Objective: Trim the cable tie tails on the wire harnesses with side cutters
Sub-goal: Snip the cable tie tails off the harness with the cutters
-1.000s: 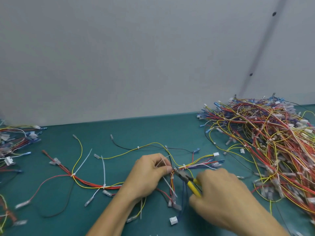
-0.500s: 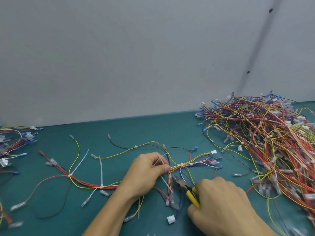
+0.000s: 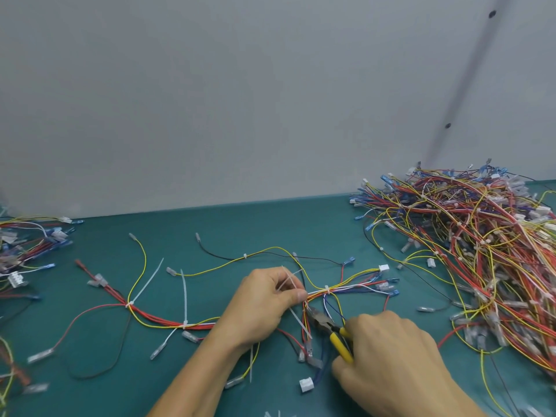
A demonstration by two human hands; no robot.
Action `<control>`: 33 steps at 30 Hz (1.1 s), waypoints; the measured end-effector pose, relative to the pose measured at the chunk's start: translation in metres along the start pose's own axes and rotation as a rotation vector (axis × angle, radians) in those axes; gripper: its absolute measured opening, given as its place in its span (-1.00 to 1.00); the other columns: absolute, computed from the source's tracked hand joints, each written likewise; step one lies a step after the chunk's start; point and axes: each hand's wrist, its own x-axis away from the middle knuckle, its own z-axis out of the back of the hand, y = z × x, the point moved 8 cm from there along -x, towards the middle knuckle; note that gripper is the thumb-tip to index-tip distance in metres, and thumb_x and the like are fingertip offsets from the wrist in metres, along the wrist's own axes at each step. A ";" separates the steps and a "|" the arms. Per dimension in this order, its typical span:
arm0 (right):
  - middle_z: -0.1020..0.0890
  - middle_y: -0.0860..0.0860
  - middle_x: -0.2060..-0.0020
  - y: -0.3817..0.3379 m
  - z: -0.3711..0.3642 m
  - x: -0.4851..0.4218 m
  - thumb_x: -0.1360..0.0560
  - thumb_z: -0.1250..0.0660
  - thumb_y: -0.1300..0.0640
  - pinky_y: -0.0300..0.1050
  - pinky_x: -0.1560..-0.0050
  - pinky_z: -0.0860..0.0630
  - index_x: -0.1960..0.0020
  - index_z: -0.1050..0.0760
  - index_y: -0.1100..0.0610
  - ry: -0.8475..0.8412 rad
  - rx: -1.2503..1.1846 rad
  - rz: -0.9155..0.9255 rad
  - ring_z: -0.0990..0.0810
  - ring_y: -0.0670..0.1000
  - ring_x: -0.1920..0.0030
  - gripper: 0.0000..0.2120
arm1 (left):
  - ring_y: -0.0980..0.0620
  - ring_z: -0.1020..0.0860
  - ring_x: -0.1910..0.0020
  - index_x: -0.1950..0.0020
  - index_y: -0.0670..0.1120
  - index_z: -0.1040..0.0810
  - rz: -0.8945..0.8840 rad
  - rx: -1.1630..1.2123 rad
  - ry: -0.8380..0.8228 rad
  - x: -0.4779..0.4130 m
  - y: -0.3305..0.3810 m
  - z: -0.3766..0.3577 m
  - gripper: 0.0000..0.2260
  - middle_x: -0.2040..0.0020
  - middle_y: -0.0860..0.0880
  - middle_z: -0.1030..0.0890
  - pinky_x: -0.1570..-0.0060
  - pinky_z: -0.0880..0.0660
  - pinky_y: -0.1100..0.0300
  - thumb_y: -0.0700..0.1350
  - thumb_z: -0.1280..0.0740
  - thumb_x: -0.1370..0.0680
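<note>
A wire harness (image 3: 168, 320) of red, yellow and black wires lies spread across the green table, bound by white cable ties with long tails (image 3: 184, 296). My left hand (image 3: 261, 308) pinches the harness and some loose white ties near its middle. My right hand (image 3: 388, 350) grips yellow-handled side cutters (image 3: 328, 326). Their dark jaws point up and left, close to a white tie tail (image 3: 301, 322) just below my left thumb.
A big heap of coloured harnesses (image 3: 481, 251) fills the right side of the table (image 3: 270, 224). A smaller bundle (image 3: 27, 248) lies at the left edge. A white connector (image 3: 306, 385) sits near my right hand. A grey wall stands behind the table.
The cutters and my right hand have dropped a little from beside my left fingertips to below them. My left hand keeps its pinch on the harness.
</note>
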 end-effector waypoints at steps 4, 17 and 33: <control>-0.25 -0.01 0.29 -0.001 -0.001 0.000 -0.44 -0.16 -0.18 -0.06 0.18 -0.29 0.13 -0.31 0.02 0.009 0.005 0.001 -0.34 0.16 0.15 -0.74 | 0.12 -0.39 0.38 0.26 -0.02 -0.60 0.012 0.003 -0.001 0.000 0.000 -0.001 -0.90 0.39 0.11 -0.54 0.25 -0.35 0.18 -0.11 -0.46 -0.45; -0.30 0.03 0.18 -0.005 -0.002 -0.002 -0.46 -0.17 -0.12 -0.06 0.16 -0.27 0.15 -0.24 0.02 -0.007 0.023 0.026 -0.31 0.15 0.13 -0.78 | 0.06 -0.35 0.37 0.26 -0.05 -0.62 0.036 0.067 -0.015 0.002 0.000 -0.002 -0.90 0.36 0.00 -0.55 0.28 -0.27 0.15 -0.12 -0.48 -0.43; -0.49 0.04 -0.12 -0.008 -0.013 -0.006 -0.54 -0.14 -0.07 -0.07 0.12 -0.25 -0.12 -0.43 0.01 0.012 0.069 0.055 -0.50 0.13 -0.18 -0.75 | 0.11 -0.35 0.41 0.28 -0.05 -0.63 0.041 0.037 0.004 0.003 0.001 -0.001 -0.89 0.39 0.05 -0.55 0.34 -0.28 0.21 -0.11 -0.49 -0.43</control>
